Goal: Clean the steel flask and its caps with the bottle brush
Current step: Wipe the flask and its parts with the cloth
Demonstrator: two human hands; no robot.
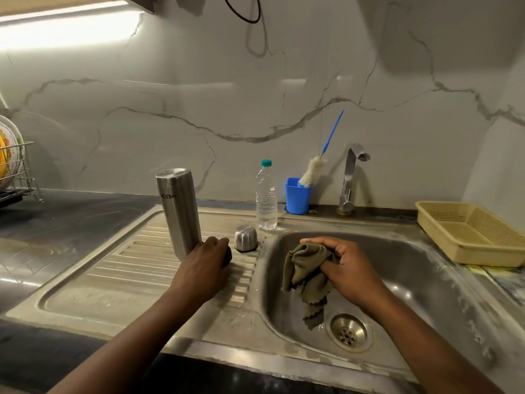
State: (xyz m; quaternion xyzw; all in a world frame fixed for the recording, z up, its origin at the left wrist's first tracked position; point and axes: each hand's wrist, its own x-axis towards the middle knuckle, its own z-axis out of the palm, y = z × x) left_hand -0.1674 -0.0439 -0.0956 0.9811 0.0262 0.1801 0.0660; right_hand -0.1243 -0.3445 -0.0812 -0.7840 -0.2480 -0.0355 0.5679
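Steel flask (179,211) upended on drainboard (113,268), steel cap (245,237) beside; left hand (204,263) clasps dark cap (227,255), right hand (346,265) clutches olive cloth (306,274); bottle brush (312,172) stowed in holder (297,197): scrubbing seemingly done, drying left

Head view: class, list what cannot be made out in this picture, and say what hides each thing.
1. Dark object: the left hand covers it; only an edge shows, so its identity is unclear.
2. Steel flask: its lower end sits behind that hand.
3. Bottle brush: its tip is inside the blue cup.
4. Dish rack: cut off by the left edge.
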